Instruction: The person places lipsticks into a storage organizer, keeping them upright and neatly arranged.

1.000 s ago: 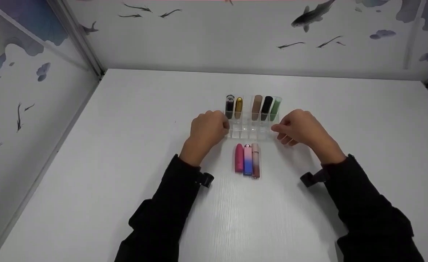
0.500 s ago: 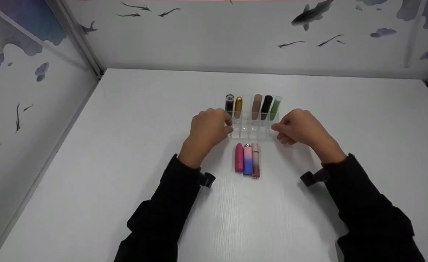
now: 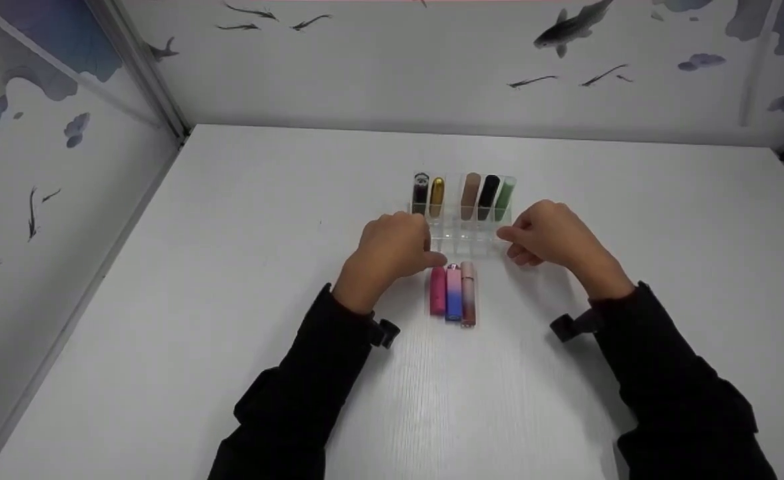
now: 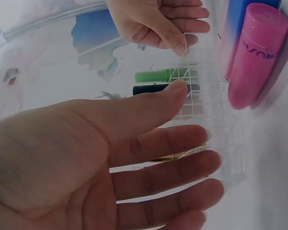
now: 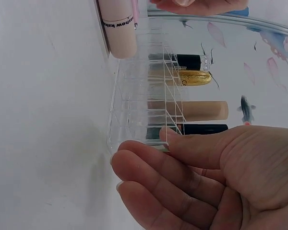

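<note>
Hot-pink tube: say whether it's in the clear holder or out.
Out: the hot-pink tube lies on the clear holder's near side.

Pink tube (image 3: 438,297) (dark lettering on its side); pink-to-blue gradient tube (image 3: 454,300); pale-pink-to-brownish-red tube (image 3: 469,300). Rack (image 3: 465,245): colourless, transparent. Gold tube (image 3: 437,193), tan tube (image 3: 471,195), green tube (image 3: 505,197). Table (image 3: 232,233): white. Sleeves (image 3: 299,393): black. Back panel (image 3: 399,80): white, grey fish motif (image 3: 571,28).

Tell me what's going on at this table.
A person is busy at a clear organizer: the right hand is at its right end, the left hand, open and empty, near its left front corner. Five cosmetic tubes stand in its back row; three others lie side by side in front.
</note>
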Motion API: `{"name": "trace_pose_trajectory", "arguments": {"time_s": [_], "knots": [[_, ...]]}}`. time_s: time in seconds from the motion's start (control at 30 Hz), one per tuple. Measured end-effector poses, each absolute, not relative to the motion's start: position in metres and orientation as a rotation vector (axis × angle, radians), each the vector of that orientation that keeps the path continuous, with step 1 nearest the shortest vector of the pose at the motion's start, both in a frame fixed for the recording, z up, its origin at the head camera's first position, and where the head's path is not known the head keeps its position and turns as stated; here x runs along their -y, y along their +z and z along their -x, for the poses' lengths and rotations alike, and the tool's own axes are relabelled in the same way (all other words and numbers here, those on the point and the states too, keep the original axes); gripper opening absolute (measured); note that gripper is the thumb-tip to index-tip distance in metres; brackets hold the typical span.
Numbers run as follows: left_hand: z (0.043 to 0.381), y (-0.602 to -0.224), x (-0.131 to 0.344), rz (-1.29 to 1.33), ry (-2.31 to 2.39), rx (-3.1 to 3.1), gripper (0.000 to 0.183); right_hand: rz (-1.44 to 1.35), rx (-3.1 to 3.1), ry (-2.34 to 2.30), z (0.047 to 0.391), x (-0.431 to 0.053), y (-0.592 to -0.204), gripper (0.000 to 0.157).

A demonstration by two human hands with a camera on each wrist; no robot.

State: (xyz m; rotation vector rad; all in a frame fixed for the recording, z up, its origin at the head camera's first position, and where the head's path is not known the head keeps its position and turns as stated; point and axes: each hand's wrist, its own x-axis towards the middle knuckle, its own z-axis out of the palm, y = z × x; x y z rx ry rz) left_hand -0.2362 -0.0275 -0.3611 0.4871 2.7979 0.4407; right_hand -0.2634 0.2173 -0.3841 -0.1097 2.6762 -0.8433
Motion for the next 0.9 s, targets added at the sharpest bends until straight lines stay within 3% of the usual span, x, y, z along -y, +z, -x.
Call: {"name": "trace_pose_trajectory", "arguments": {"time_s": [0.2, 0.9], "knots": [[0.236, -0.37, 0.023, -0.475, 0.333, -2.714, 0.048, 0.115, -2.677, -0.834, 0.263, -0.219, -0.384, 0.031], [0.234, -0.375, 0.021, -0.511, 0.324, -2.701, 0.048, 0.138, -2.669, -0.857, 0.264, -0.22, -0.384, 0.031]]}}
